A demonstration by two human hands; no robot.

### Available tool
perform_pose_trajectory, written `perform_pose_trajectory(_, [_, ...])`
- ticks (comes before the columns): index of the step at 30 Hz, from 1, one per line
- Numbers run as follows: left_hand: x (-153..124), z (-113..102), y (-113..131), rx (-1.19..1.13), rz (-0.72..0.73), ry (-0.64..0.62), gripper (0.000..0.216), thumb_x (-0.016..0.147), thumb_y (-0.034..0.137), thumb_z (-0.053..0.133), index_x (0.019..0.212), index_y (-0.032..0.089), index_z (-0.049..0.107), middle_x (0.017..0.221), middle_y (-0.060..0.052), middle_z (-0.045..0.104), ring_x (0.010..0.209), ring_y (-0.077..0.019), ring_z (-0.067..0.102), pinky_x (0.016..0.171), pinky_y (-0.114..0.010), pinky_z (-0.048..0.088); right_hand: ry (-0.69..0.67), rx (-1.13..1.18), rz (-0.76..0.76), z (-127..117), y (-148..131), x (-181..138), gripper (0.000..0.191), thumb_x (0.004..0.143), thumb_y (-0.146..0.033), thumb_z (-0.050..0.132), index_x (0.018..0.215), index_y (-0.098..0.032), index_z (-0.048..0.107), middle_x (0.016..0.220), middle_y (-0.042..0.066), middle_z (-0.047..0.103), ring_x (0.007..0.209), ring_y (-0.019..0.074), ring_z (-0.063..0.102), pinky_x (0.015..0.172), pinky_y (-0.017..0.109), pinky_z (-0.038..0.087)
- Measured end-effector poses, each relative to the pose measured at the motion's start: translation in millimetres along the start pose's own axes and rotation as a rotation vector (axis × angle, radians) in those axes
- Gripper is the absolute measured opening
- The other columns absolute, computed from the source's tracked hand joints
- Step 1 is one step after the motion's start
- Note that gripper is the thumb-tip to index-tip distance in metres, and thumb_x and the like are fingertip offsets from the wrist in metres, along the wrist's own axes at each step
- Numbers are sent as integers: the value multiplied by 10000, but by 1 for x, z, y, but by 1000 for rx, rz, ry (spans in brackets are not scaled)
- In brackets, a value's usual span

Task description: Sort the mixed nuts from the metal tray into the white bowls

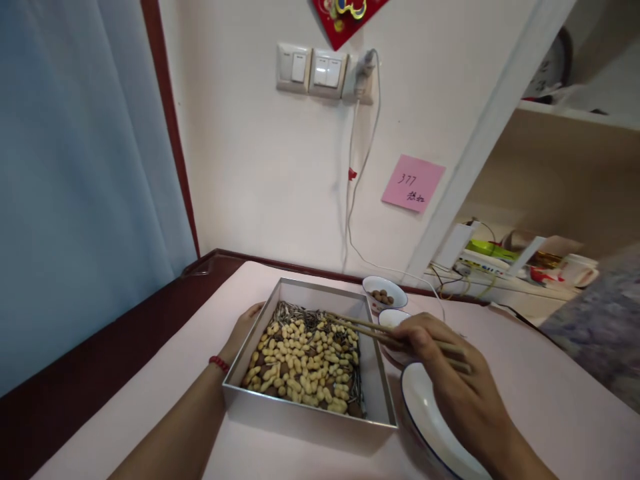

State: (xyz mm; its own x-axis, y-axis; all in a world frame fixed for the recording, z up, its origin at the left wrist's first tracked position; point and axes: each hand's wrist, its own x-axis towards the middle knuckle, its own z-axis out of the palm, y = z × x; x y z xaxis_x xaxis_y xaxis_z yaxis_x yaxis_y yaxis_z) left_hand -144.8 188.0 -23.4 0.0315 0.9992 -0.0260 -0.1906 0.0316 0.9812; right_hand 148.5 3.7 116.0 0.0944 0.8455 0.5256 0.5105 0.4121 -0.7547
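Note:
A square white box (305, 410) sits on the pale pink table, holding peanuts (305, 363) mixed with sunflower seeds (293, 312) and brown nuts. My left hand (243, 327) rests against the box's left wall, fingers curled on its far corner; a red bead bracelet (219, 363) is on the wrist. My right hand (450, 380) is closed on a pair of wooden chopsticks (373, 328), whose tips reach over the box's right side above the nuts.
A small white bowl (384, 291) with a few brown nuts stands behind the box, a second small bowl (393, 318) beside it. A large white plate (427, 423) lies under my right hand. Cables, switches and a pink note are on the wall; cluttered shelf at right.

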Motion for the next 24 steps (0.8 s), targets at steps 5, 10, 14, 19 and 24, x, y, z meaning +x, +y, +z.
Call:
perform_pose_trajectory(5, [-8,10,7,-117,-9,44,422,492,364,865,827,147,730,772,-57,783,756,-275,728,778,-366,560,-157,101,58,38,12,22,337,993,-494,499,908,-225,682,879,18,662,855,175,635,770,295,492])
perform_pose_trajectory(10, [-16,19,13,-230,-88,61,431,474,333,870,826,140,715,708,-32,762,641,-210,686,684,-321,544,-196,85,30,66,14,44,384,980,-538,495,867,-213,668,811,8,622,808,167,601,758,304,461])
perform_pose_trajectory(14, [-20,23,19,-263,-104,96,365,478,301,856,779,144,720,671,-16,747,614,-186,657,658,-299,525,-217,98,72,81,27,55,406,964,-564,504,865,-200,653,813,20,642,785,178,621,735,310,488])
perform_pose_trajectory(19, [-24,25,24,-252,-110,109,344,510,324,847,772,139,725,672,-30,744,628,-202,664,656,-308,521,-195,109,87,90,42,57,416,957,-571,507,831,-198,643,805,30,647,767,184,621,715,311,489])
perform_pose_trajectory(24, [-24,25,24,-266,-120,105,389,476,333,866,783,141,722,668,-21,745,609,-194,663,636,-302,523,-146,123,78,84,42,55,409,953,-568,521,844,-198,658,806,30,655,783,189,628,740,318,497])
